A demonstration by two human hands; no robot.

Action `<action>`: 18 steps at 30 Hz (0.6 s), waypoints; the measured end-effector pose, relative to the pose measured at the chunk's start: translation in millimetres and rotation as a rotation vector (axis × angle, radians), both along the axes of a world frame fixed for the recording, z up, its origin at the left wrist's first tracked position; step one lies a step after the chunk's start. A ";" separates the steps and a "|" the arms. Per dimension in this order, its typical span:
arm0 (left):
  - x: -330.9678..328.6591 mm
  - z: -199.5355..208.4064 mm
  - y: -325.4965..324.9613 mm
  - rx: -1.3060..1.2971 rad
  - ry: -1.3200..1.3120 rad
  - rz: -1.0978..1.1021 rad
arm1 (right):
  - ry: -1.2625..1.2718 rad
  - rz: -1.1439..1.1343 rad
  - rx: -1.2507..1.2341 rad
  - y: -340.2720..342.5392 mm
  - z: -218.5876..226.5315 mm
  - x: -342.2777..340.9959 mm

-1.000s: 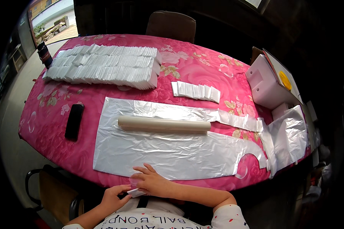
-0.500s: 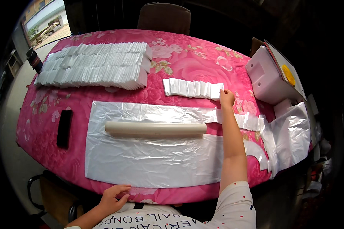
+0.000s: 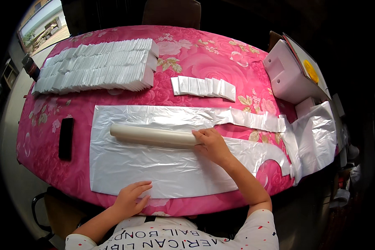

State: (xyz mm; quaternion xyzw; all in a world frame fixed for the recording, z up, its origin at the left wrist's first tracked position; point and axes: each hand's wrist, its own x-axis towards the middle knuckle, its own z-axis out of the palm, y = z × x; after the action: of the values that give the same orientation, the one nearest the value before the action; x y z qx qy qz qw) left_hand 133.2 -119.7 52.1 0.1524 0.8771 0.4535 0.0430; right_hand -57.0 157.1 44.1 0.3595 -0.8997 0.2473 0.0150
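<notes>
My right hand (image 3: pixel 211 145) is closed round the right end of a cream-coloured tube (image 3: pixel 154 135), which lies slightly slanted on a flat sheet of thin white plastic film (image 3: pixel 171 179). The film has a curved cut-out and narrow strips at its right end. My left hand (image 3: pixel 133 198) rests at the film's near edge, its fingers stretched out and holding nothing. Beyond the film, a short overlapping row of folded white plastic packets (image 3: pixel 203 87) lies on the table.
Dense rows of folded white packets (image 3: pixel 96 66) fill the far left of the pink floral table (image 3: pixel 154 98). A black phone (image 3: pixel 66 138) lies left of the film. Crumpled white film (image 3: pixel 314 135) hangs at the right edge, by a white foam box (image 3: pixel 285 75). A dark bottle (image 3: pixel 30 66) stands far left.
My right hand has left the short row of packets, come back nearer and taken hold of the tube, whose right end has shifted. My left hand has moved forward onto the film's edge.
</notes>
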 end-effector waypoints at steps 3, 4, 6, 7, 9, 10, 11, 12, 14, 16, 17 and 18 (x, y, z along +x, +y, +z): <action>-18.2 -10.7 20.8 -0.166 0.093 -0.001 | -0.297 -0.117 0.018 -1.0 9.6 58.1; -24.1 -14.1 30.0 -0.174 0.100 0.012 | -0.336 -0.070 -0.051 0.8 6.3 78.6; -34.0 -23.5 47.6 -0.190 0.109 0.040 | -0.429 0.085 -0.104 5.0 5.4 105.1; -38.4 -27.7 55.4 -0.210 0.142 0.010 | -0.351 0.090 -0.095 11.7 0.6 110.5; -44.1 -33.2 70.0 -0.252 0.203 -0.056 | -0.205 0.094 -0.080 27.0 -20.6 119.7; -46.6 -31.3 77.3 -0.306 0.206 -0.071 | -0.182 0.032 -0.010 36.9 -23.6 117.5; -50.2 -29.9 85.3 -0.313 0.211 -0.105 | -0.110 -0.037 0.038 52.1 -29.8 112.5; -53.1 -28.8 92.5 -0.321 0.216 -0.137 | -0.038 -0.115 0.078 70.3 -35.4 106.6; -58.0 -26.9 106.0 -0.343 0.228 -0.193 | 0.009 -0.271 0.129 112.5 -35.9 89.6; -61.6 -25.8 118.3 -0.366 0.243 -0.243 | 0.073 -0.446 0.106 165.0 -42.5 73.0; -62.8 -23.7 122.8 -0.366 0.246 -0.257 | 0.068 -0.553 0.112 191.3 -44.8 66.9; -64.5 -21.8 128.4 -0.361 0.251 -0.275 | 0.122 -0.641 0.139 224.1 -52.4 63.3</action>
State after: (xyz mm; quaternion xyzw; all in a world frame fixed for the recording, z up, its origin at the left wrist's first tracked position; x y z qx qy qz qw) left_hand 68.6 8.7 30.3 0.3152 0.9133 0.2570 0.0217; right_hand 6.3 381.2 -8.3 0.0727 -0.9791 0.1459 0.1214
